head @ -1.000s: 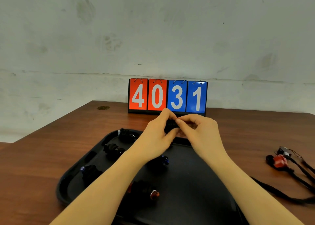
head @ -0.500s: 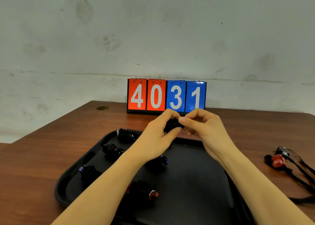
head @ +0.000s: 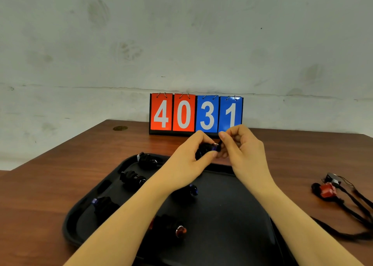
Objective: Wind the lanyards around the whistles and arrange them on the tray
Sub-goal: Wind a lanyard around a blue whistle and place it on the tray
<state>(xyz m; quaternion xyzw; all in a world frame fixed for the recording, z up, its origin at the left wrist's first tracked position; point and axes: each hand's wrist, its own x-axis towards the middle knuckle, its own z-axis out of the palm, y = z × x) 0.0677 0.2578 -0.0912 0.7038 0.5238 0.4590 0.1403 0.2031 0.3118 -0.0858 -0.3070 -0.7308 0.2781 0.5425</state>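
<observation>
The left hand (head: 186, 163) is up above the far edge of the tray. Its thumb and fingers curl round a blue whistle (head: 207, 150) that has black cord wound around it. The right hand (head: 242, 150) is right beside it. Its fingers are curled, and its thumb and first finger pinch the thin black lanyard end (head: 220, 143) that comes off the whistle.

Under the arms lies the black tray (head: 232, 215) on the brown wooden table (head: 60, 175). Five wound whistles lie on the tray. One whistle (head: 148, 161) is at the far left corner. A second whistle (head: 132, 179) is just in front of it. A third whistle (head: 104, 205) with a blue tip is near the left rim. A blue whistle (head: 192, 190) lies in the middle, partly hidden by the left arm. A red-tipped whistle (head: 171, 226) lies nearest.

To the right of the tray, on the table, lie a red whistle (head: 328, 190) and a dark grey whistle (head: 333, 179) with long black lanyards (head: 355, 209) spread out loose.

At the back of the table stands a flip scoreboard (head: 195, 114) that shows 4031, close to the grey wall (head: 181, 34).
</observation>
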